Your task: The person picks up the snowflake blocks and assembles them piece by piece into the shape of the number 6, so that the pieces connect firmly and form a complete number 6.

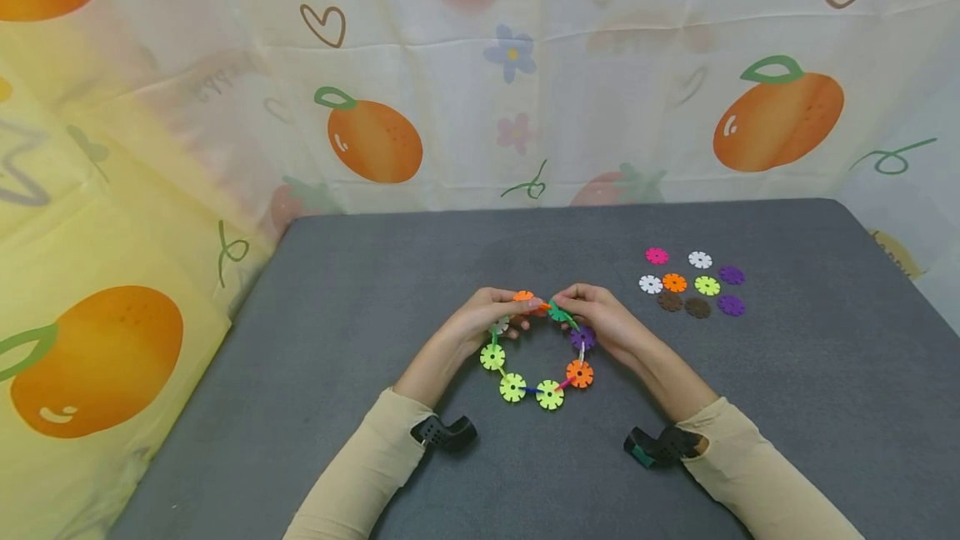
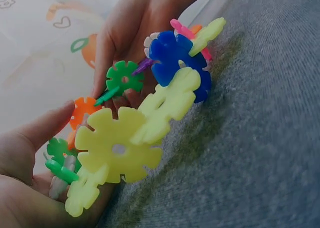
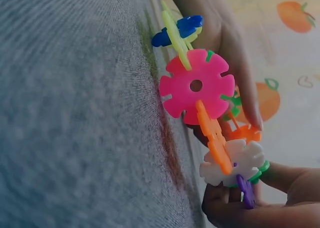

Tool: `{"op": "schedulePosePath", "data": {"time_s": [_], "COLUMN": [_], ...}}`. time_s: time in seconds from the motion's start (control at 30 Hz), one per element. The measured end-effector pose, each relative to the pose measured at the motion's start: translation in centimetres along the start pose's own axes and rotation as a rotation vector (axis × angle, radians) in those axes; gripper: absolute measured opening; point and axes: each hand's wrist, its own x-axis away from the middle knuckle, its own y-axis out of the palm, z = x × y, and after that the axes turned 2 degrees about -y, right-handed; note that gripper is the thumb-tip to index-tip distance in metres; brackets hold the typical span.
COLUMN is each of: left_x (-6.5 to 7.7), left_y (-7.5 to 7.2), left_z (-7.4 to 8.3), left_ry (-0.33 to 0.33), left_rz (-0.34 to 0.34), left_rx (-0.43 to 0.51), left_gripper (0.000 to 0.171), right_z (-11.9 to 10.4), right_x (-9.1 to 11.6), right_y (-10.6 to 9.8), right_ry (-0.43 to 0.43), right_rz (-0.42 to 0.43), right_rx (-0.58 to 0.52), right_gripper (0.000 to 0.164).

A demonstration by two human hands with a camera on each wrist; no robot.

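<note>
Plastic notched discs are linked edge to edge into a ring, with yellow-green discs point(image 1: 513, 387) on the near side and an orange disc point(image 1: 580, 373) at the right. My left hand point(image 1: 476, 319) pinches an orange disc point(image 2: 84, 110) at the far side of the ring. Beside it, my right hand point(image 1: 606, 323) pinches a green disc point(image 1: 557, 312). Whether these two parts are slotted together is unclear. A blue disc point(image 2: 170, 57) shows in the left wrist view, and a pink disc point(image 3: 196, 86) and a white disc point(image 3: 235, 162) show in the right wrist view.
Several loose discs lie at the table's right rear, including a pink disc point(image 1: 657, 256), a brown disc point(image 1: 698, 307) and a purple disc point(image 1: 731, 305). Behind the grey table point(image 1: 360, 440) hangs a fruit-printed cloth point(image 1: 465, 107). Each wrist wears a black camera mount point(image 1: 446, 433).
</note>
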Motion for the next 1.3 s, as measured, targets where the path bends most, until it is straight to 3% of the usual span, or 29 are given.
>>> {"op": "schedulePosePath", "data": {"time_s": [0.4, 0.67, 0.83, 0.93, 1.1, 1.23, 1.3], "left_x": [-0.1, -0.4, -0.2, -0.2, -0.1, 0.0, 0.0], "left_y": [0.5, 0.8, 1.0, 0.9, 0.4, -0.1, -0.3], "left_z": [-0.4, -0.5, -0.4, -0.3, 0.1, 0.2, 0.2], "left_ry": [0.037, 0.005, 0.043, 0.059, 0.035, 0.025, 0.021], "left_rz": [0.013, 0.022, 0.046, 0.019, -0.057, -0.051, -0.043], "left_rx": [0.025, 0.133, 0.099, 0.074, 0.050, 0.072, 0.079], "left_gripper": [0.027, 0.026, 0.025, 0.028, 0.032, 0.032, 0.032], "right_z": [0.2, 0.2, 0.3, 0.3, 0.2, 0.0, 0.0], "right_x": [0.0, 0.1, 0.1, 0.2, 0.2, 0.1, 0.1], "right_y": [0.2, 0.3, 0.4, 0.3, 0.2, 0.3, 0.4], "right_ry": [0.024, -0.072, -0.124, -0.121, -0.112, -0.092, -0.081], "right_rz": [0.045, 0.098, 0.120, 0.114, 0.106, 0.098, 0.101], "right_rx": [-0.083, -0.053, -0.030, -0.057, -0.041, -0.062, -0.097], "right_gripper": [0.014, 0.015, 0.015, 0.014, 0.026, 0.040, 0.038]}}
